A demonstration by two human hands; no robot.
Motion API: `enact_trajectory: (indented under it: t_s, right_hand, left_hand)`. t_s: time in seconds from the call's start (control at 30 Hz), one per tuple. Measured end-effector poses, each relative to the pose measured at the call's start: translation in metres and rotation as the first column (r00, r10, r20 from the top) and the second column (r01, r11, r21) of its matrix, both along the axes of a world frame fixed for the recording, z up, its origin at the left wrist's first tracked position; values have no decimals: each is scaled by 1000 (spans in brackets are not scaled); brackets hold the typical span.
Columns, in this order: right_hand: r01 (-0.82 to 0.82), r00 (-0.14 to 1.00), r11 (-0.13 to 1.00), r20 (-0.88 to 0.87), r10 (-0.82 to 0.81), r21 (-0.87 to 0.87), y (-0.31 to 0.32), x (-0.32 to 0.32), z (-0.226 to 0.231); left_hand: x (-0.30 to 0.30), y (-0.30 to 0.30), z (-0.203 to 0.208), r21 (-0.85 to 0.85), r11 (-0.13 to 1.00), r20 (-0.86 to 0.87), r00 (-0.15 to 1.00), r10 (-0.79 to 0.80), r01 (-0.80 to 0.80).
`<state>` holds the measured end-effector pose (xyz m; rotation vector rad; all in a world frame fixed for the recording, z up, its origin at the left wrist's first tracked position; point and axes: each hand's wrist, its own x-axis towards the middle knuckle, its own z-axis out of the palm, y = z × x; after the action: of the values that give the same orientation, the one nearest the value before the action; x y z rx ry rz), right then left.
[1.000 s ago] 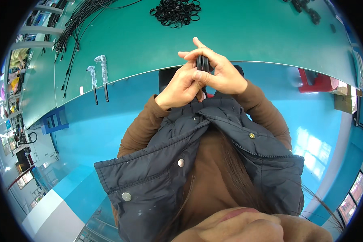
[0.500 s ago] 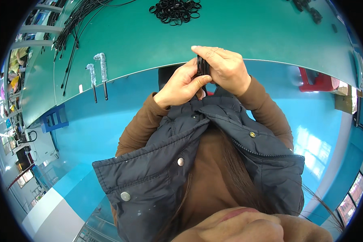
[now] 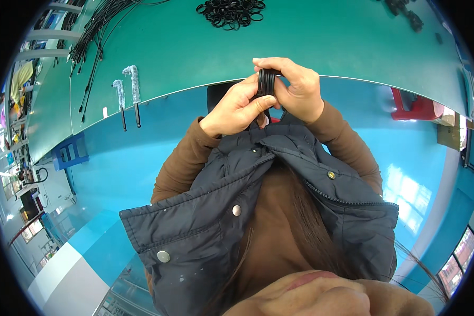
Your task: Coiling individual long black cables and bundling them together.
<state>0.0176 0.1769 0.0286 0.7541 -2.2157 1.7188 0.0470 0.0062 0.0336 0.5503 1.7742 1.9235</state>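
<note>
A coiled black cable (image 3: 267,84) is held upright in front of my body, by the table's near edge. My left hand (image 3: 236,109) pinches the coil from its left side, thumb across the lower part. On the other side, my right hand (image 3: 300,87) closes round the top of the bundle, its index finger reaching over it. Several loops lie side by side between the hands. Some right-hand fingers are hidden behind the coil, and the cable's lower end is lost against my dark vest (image 3: 210,179).
On the green table (image 3: 179,52) lie a pile of black rings (image 3: 231,13), a bunch of black cables (image 3: 97,34) and two black-handled tools with bluish wrapped heads (image 3: 134,87). Dark pieces (image 3: 405,13) sit far right. Below stand a blue stool (image 3: 71,152) and a red stool (image 3: 413,108).
My right hand has turned and lifted off the coil's front, so more of its loops show. My left hand keeps its grip in nearly the same place.
</note>
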Motion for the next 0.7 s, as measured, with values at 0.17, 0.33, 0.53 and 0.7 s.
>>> enact_trajectory:
  t_s: [0.17,0.33,0.53,0.7]
  right_hand:
    - [15,966,1000,-260,-10,19,2,-5,-5]
    - [-56,990,996,-126,65,75,6,-6,9]
    - [-96,995,991,-24,99,94,14,-9,6]
    - [-69,998,995,-5,70,68,13,-8,8]
  left_hand:
    - [-1,2,0,15,1000,36,999,-7,7]
    - [1,1,1,29,999,41,999,25,-26]
    - [4,7,-4,39,997,13,998,66,-66]
    - [6,13,-10,64,991,-3,993,122,-121]
